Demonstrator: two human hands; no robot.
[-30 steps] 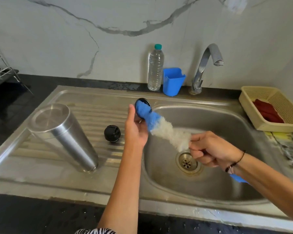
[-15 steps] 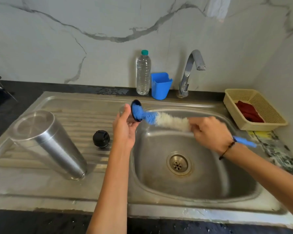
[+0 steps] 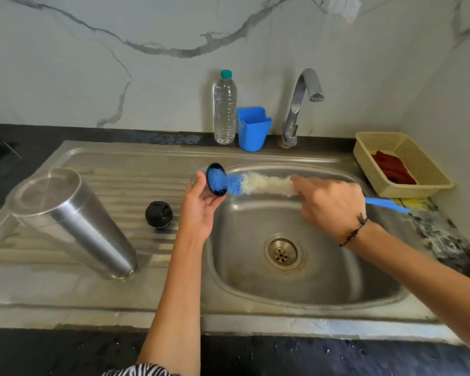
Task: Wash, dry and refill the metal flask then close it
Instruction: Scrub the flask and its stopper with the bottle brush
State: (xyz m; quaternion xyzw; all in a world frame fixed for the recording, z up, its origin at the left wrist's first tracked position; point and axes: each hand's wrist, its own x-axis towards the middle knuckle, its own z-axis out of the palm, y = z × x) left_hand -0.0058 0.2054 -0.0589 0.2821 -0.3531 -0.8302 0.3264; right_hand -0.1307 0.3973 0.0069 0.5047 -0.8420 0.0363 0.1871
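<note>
The metal flask [image 3: 71, 221] stands upside down on the drainboard at the left, its base up. A black stopper [image 3: 158, 214] lies on the drainboard beside it. My left hand [image 3: 200, 210] holds a small cap with a black rim [image 3: 211, 172] over the basin's left edge. My right hand [image 3: 329, 204] grips a bottle brush [image 3: 261, 183] by its blue handle; the blue bristle tip is pushed into the cap's opening.
The sink basin [image 3: 337, 280] with its drain [image 3: 282, 253] lies below the hands. A water bottle [image 3: 224, 109], a blue cup [image 3: 253, 128] and the tap [image 3: 300, 104] stand along the back. A cream basket [image 3: 418, 164] holds a red cloth at right.
My right hand has risen from low over the drain, bringing the brush level. The brush tip has stayed in the cap that my left hand holds.
</note>
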